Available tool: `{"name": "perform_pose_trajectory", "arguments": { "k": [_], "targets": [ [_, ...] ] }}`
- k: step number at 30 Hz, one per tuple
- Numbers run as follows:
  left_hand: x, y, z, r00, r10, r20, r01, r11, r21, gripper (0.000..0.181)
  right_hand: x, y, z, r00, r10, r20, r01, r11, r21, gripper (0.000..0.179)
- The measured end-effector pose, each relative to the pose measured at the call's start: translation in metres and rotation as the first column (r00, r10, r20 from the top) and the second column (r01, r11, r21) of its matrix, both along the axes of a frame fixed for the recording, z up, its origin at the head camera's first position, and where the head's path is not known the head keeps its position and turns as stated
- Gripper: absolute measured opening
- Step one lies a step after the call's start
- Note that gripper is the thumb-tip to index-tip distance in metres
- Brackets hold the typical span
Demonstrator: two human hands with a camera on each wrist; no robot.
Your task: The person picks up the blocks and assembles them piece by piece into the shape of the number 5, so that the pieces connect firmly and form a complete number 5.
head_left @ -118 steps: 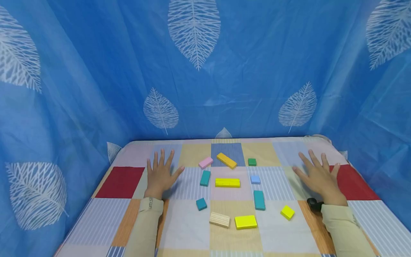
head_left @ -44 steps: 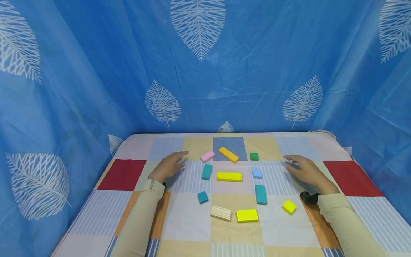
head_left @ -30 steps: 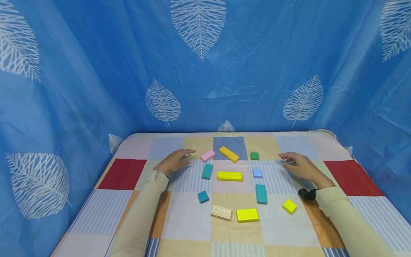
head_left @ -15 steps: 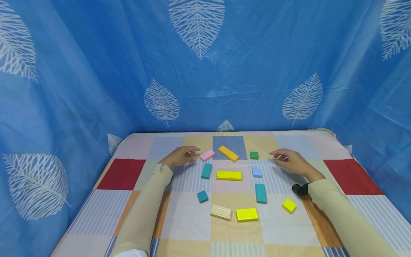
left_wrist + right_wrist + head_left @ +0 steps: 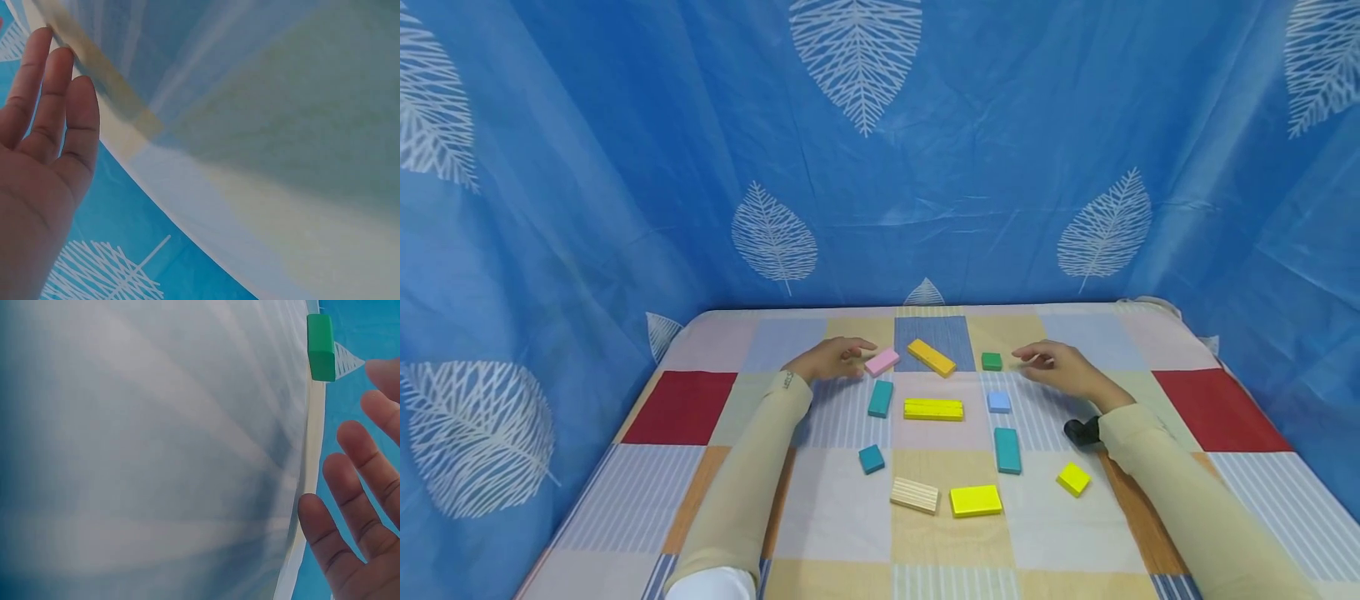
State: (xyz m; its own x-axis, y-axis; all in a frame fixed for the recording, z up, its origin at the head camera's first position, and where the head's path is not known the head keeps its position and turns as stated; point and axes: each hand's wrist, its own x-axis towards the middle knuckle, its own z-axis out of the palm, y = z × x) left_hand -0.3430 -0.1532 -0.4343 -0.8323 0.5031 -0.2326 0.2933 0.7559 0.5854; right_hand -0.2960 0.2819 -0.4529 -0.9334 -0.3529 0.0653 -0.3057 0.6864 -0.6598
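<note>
My left hand (image 5: 828, 359) hovers just left of a pink block (image 5: 882, 361) in the head view, its fingertips close to the block's edge; contact cannot be made out. In the left wrist view, several fingers of the left hand (image 5: 47, 131) are relaxed and hold nothing. On the other side, my right hand (image 5: 1060, 367) is beside a small green block (image 5: 992, 361), with a narrow gap between them. The right wrist view has the green block (image 5: 320, 347) beyond the loosely spread fingers of the right hand (image 5: 359, 500), which hold nothing.
Between the hands lie an orange block (image 5: 932, 357), a yellow block (image 5: 933, 409), a blue block (image 5: 998, 402) and teal blocks (image 5: 881, 399). Nearer are a ridged wooden block (image 5: 914, 495) and a yellow block (image 5: 976, 501). A blue leaf-patterned curtain (image 5: 925, 208) surrounds the patchwork-covered table (image 5: 835, 533).
From lying spread flat at the sides, both hands have turned and moved inward, the left toward the pink block and the right toward the green one. The blocks stay where they were.
</note>
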Motion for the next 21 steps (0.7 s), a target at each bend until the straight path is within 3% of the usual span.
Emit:
{"name": "perform_pose_trajectory", "arguments": {
  "k": [5, 21],
  "targets": [
    [-0.004, 0.002, -0.001, 0.999, -0.043, -0.008, 0.043, 0.999, -0.003, 0.058, -0.006, -0.004, -0.001, 0.999, -0.016, 0.028, 0.016, 1.000, 0.012, 0.035],
    [-0.017, 0.014, 0.000, 0.999, -0.045, -0.006, 0.044, 0.993, -0.114, 0.065, -0.022, -0.022, 0.005, 0.998, 0.056, 0.010, -0.055, 0.998, -0.034, 0.033]
  ]
}}
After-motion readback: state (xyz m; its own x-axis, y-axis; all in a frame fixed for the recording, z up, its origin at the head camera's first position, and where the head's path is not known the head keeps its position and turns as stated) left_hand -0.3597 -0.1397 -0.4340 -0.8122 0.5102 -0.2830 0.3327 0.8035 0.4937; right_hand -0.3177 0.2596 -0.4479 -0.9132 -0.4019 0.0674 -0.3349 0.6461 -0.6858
